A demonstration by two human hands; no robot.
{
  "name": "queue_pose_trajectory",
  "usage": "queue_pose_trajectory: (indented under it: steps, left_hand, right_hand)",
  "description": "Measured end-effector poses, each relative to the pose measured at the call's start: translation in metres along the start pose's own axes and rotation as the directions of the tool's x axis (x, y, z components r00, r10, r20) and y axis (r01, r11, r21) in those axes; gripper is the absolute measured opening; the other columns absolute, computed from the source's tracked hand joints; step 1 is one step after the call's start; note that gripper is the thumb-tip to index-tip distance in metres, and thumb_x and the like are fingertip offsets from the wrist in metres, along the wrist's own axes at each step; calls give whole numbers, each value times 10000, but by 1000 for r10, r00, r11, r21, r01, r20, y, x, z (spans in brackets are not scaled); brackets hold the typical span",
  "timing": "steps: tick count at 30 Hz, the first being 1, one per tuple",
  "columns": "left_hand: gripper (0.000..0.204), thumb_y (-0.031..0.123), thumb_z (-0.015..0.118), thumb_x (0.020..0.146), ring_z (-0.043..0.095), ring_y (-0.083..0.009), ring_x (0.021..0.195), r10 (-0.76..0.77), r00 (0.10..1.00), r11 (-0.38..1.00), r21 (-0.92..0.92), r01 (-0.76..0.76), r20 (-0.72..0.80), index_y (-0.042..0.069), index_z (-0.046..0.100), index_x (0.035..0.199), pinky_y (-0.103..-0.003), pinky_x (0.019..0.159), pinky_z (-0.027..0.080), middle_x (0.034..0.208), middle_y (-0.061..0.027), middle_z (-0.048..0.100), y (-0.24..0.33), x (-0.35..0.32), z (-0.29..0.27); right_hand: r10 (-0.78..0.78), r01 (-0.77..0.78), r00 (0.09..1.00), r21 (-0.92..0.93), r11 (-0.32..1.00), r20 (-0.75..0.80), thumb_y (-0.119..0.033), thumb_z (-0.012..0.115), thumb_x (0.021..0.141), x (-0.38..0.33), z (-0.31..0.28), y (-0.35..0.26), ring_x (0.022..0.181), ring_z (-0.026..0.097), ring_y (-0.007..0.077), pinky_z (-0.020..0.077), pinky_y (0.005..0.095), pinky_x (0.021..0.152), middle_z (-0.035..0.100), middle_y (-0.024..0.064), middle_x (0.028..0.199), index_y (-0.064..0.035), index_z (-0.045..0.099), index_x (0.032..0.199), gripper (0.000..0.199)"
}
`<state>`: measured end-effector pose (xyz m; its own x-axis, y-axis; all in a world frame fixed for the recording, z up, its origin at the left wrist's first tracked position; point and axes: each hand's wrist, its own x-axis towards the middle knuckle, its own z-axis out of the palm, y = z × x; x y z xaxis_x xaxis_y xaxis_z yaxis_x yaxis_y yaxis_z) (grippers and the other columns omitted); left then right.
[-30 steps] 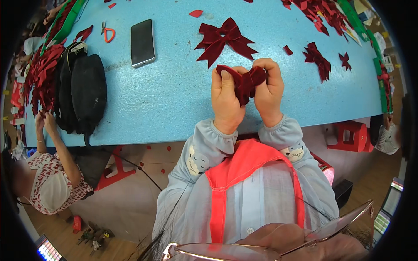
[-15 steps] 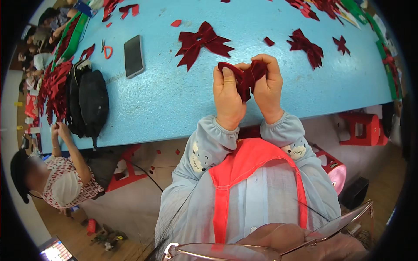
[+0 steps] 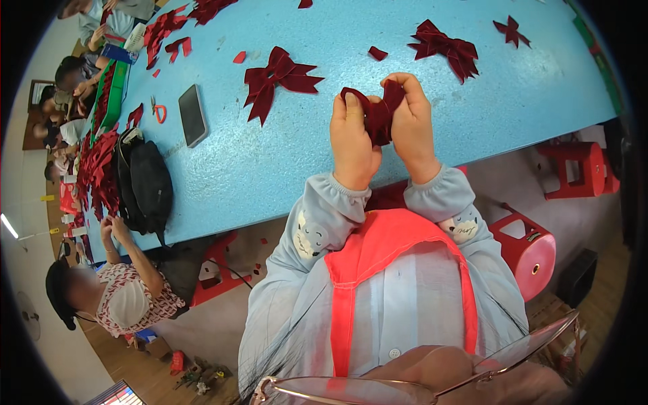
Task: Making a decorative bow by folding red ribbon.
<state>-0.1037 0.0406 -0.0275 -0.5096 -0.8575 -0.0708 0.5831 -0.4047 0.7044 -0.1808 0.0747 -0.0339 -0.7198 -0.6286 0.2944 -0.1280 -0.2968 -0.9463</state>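
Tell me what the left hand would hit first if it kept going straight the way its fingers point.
Probably bare blue table: the left hand points up-picture holding the dark red fabric piece, and the small red scrap lies slightly right of that line. Depth is unclear.

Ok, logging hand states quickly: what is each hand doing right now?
Left hand: closed on the dark red velvet fabric piece.
Right hand: closed on the same fabric piece.

A light-blue desk (image 3: 283, 162) carried finished dark red bows (image 3: 278, 73), loose red scraps (image 3: 376, 52), a dark phone (image 3: 192, 115), orange scissors (image 3: 158, 111), a black bag (image 3: 145, 185) and heaped red pieces (image 3: 94, 172) at its left end.
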Motion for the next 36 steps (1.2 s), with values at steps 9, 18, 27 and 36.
queue_pose_trajectory:
  steps: [9, 18, 27, 36]
  left_hand:
    - [214, 242, 387, 957, 489, -96, 625, -76, 997, 977, 198, 76, -8, 58, 471, 888, -251, 540, 425, 773, -15, 531, 26, 6, -18]
    - [185, 201, 398, 948, 454, -79, 609, 33, 993, 943, 332, 6, -112, 55, 446, 844, -243, 513, 395, 742, -20, 499, 19, -7, -13]
    - [162, 201, 391, 949, 416, -66, 492, 105, 989, 972, 222, -79, -106, 74, 416, 852, -216, 363, 310, 685, 0, 478, -3, 3, -2]
    - [142, 214, 398, 951, 399, -39, 479, 50, 992, 996, 73, -42, -112, 104, 409, 862, -194, 356, 273, 672, 18, 476, 16, 35, -10]
  right_hand:
    - [211, -254, 930, 110, 961, 301, -109, 423, 922, 15, -7, -9, 624, 475, 19, 381, 172, 535, 565, -34, 758, -45, 534, 996, 148]
    - [-176, 179, 983, -382, 907, 42, -47, 428, 875, -12, 10, -3, 656, 512, 74, 425, 229, 577, 591, 17, 774, -30, 550, 977, 160]
    - [-26, 45, 992, 150, 988, -127, -68, 486, 889, -7, 13, 6, 656, 521, 58, 426, 195, 568, 584, -3, 827, -36, 569, 966, 118]
    - [253, -264, 964, 293, 919, 77, -107, 516, 890, 25, 22, 2, 636, 506, 33, 403, 176, 520, 590, -4, 833, -38, 575, 987, 133]
